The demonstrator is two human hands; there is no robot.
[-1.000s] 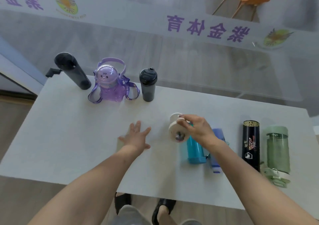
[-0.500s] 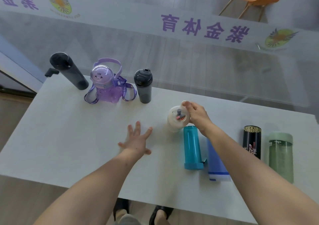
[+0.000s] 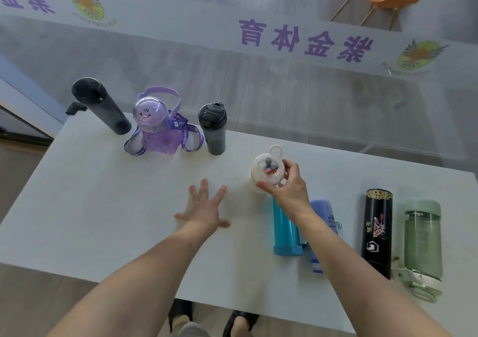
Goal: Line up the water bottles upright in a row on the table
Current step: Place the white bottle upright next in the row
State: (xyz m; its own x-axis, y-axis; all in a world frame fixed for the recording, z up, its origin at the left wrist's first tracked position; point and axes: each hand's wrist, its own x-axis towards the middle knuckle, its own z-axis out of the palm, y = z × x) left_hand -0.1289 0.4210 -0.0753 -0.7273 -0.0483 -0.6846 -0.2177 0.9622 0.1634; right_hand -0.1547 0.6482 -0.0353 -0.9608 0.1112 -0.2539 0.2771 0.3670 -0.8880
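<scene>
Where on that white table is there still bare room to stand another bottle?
Bare tabletop runs along the near-left, bordered by the three upright bottles ending at the short dark grey bottle and the flat left hand. The right end is crowded: teal bottle, black printed flask and green bottle lie close together.

three bottles [image 3: 170, 122] upright at back | white bottle [image 3: 267, 170] held | four [image 3: 377, 233] lying flat, right

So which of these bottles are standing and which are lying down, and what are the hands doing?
Tall black bottle: upright
Purple bottle: upright
Dark grey bottle: upright
White bottle: held in right hand
Teal bottle, blue bottle, black flask, green bottle: lying down
Left hand: open, empty
</scene>
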